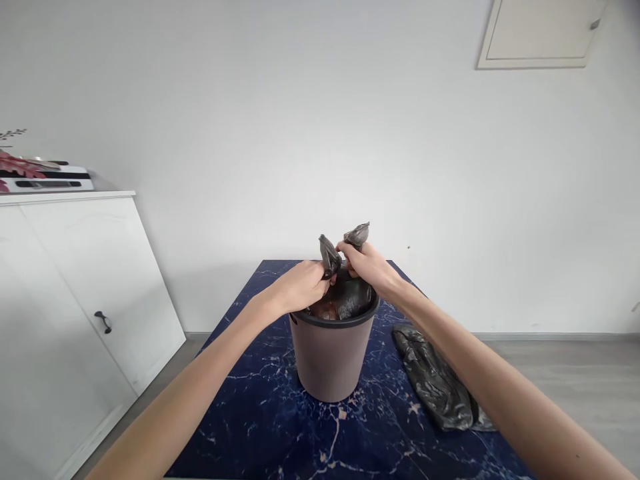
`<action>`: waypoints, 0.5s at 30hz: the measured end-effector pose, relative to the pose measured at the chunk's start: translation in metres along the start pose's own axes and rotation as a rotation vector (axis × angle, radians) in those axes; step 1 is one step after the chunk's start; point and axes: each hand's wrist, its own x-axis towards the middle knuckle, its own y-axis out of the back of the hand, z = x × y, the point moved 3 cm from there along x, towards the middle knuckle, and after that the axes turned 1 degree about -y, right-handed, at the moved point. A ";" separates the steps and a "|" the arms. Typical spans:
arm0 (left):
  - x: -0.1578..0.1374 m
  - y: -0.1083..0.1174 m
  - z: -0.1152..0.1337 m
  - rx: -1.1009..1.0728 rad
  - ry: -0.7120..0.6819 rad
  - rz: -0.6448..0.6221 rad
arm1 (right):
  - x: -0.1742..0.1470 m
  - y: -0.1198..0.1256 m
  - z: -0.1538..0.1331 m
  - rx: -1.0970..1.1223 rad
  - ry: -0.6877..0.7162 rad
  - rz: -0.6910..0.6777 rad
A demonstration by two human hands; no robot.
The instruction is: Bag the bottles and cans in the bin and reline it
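Observation:
A pinkish-grey trash can [333, 360] with a dark rim stands upright on a blue marble-patterned table [250, 413]. Inside it sits a full black garbage bag [354, 300], its top gathered above the rim. My left hand [306, 285] is closed around one end of the bag's top, with a tuft poking up past the fingers. Close beside it, my right hand [367, 267] grips the other end, and a second tuft sticks up above it. The fingers of both hands are partly hidden by the plastic.
Another black plastic bag [435, 380] lies flattened at the table's right side, partly behind my right forearm. A white cabinet [90, 300] stands at the left with a box [55, 180] on top. Behind the table rises a white wall with a panel [543, 30].

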 end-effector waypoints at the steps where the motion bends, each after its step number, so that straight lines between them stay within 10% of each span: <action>1: 0.002 0.000 -0.002 -0.002 0.007 -0.001 | -0.001 0.001 -0.001 0.011 -0.005 -0.013; 9: 0.006 -0.002 -0.017 -0.167 0.040 0.036 | -0.007 0.010 -0.009 0.412 0.073 -0.104; 15: 0.003 0.004 -0.020 -0.398 0.027 0.113 | 0.004 0.006 0.002 0.132 -0.027 0.016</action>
